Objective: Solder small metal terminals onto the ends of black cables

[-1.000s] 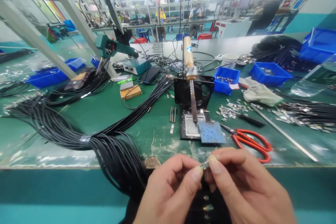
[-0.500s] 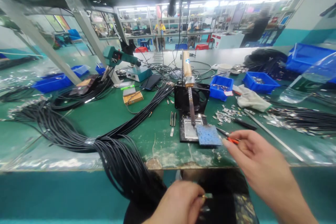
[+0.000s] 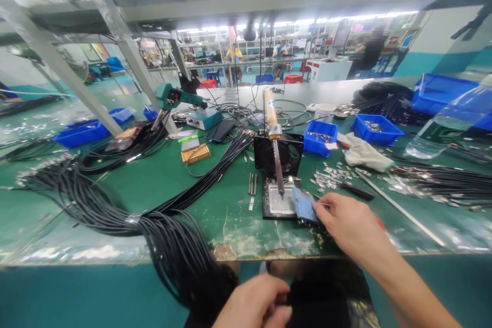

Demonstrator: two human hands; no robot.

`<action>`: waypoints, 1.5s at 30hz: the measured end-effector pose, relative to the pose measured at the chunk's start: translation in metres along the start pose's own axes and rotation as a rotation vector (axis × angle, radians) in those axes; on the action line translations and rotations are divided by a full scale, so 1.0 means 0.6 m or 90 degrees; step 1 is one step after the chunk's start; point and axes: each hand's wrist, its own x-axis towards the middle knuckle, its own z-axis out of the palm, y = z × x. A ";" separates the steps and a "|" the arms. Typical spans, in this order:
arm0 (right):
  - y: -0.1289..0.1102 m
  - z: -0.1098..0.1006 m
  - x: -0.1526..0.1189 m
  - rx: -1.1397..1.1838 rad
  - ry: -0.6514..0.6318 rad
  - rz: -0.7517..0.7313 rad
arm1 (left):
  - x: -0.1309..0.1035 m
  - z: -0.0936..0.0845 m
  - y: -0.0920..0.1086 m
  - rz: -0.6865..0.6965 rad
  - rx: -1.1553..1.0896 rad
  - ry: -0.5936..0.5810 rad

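Note:
My right hand is over the front of the bench, thumb and forefinger closed on the right edge of a blue sponge. The sponge is tilted beside the soldering iron stand. A thin pale strand shows near those fingertips. A soldering iron with a wooden handle rests tip down in the stand, against a black fan. Below the bench edge, my left hand is closed, its fingers curled; what they hold is hidden. An orange handle shows partly behind my right wrist.
A thick bundle of black cables hangs over the front edge at left. Small metal parts lie scattered near blue bins, a white glove and a plastic bottle. A metal shelf spans overhead.
My right hand has moved left from beside the orange-handled tool to the sponge, which has tilted. The small part at my left fingertips no longer shows. The view has tipped upward.

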 end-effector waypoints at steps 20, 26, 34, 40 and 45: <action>-0.046 0.013 -0.039 0.395 -0.011 -0.099 | 0.014 -0.084 0.096 -0.090 -0.623 0.132; -0.056 0.029 -0.060 0.424 0.009 -0.104 | 0.001 -0.072 0.096 -0.053 -0.583 0.217; -0.052 0.026 -0.076 0.396 0.018 -0.114 | -0.011 -0.051 0.086 -0.035 -0.496 0.252; -0.055 0.033 -0.054 0.370 0.020 -0.113 | -0.001 -0.042 0.071 -0.053 -0.436 0.230; -0.020 0.036 -0.034 0.340 0.052 -0.040 | 0.006 -0.113 0.049 -0.086 -0.030 0.277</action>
